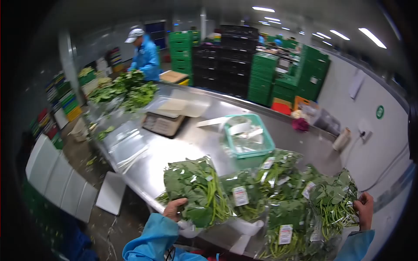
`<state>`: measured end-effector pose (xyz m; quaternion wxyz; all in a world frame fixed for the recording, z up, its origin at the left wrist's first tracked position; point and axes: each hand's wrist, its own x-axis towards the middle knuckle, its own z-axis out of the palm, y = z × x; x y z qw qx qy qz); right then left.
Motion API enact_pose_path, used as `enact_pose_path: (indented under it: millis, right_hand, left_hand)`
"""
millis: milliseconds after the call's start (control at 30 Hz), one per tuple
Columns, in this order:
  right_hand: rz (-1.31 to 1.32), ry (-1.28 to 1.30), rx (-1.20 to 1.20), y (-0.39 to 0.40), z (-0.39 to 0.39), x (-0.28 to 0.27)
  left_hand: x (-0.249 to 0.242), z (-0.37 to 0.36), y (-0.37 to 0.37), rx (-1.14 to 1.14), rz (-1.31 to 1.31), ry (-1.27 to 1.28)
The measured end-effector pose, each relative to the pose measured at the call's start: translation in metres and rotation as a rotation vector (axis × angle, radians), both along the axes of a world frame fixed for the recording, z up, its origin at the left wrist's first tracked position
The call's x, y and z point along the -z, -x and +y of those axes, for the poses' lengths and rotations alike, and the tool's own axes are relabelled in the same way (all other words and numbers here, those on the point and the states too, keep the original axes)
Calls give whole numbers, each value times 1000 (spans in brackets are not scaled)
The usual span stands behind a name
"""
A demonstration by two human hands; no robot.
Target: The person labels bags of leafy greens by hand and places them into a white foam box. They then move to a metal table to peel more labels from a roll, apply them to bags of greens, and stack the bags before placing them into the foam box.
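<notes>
My left hand (174,209) is closed on the lower left edge of a clear plastic bag of leafy greens (191,185), whose long green stems run down its right side. At the right, my right hand (365,209) has its fingers curled round the edge of another bag of leafy greens (333,198). Between them lie several more bagged greens, among them one with a white printed label (240,196) and one in front with a similar label (285,234). White plastic strips (244,230) show below the bags, partly covered.
On the steel table (209,150) stand a turquoise basket (252,153) holding labels or strips, and a weighing scale (163,124). Loose greens (126,91) are heaped at the far left. A co-worker in blue (147,58) stands beyond. Black crates (224,61) and green crates (263,76) are stacked behind.
</notes>
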<state>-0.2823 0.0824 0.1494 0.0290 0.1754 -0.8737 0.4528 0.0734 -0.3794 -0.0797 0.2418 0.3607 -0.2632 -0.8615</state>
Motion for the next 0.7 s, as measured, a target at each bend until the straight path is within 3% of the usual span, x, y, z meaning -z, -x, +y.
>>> enact_pose_path:
  millis: [100, 133, 167, 233, 300, 400, 567, 700]
  right_hand:
    - [-81, 239, -249, -18, -44, 27]
    - [28, 455, -116, -31, -71, 52]
    - [-100, 222, -329, -38, -83, 42]
    - [-180, 299, -355, -69, -130, 53]
    - [-204, 217, -478, -86, -167, 66]
    - [-217, 50, -583, -120, -222, 54]
    - [-295, 129, -721, -137, -302, 63]
    - [-309, 182, -640, -139, -378, 62]
  left_hand:
    - [-2, 4, -46, -37, 102, -4]
    - [-20, 9, -61, -60, 98, -69]
    - [-16, 6, -77, -75, 96, -62]
    - [5, -3, -116, -106, 108, -87]
    - [44, -29, -156, -135, 62, -121]
    - [13, -46, -176, -152, 102, -70]
    - [14, -121, -185, -93, 205, -87]
    - [33, -202, -185, 11, 98, 67]
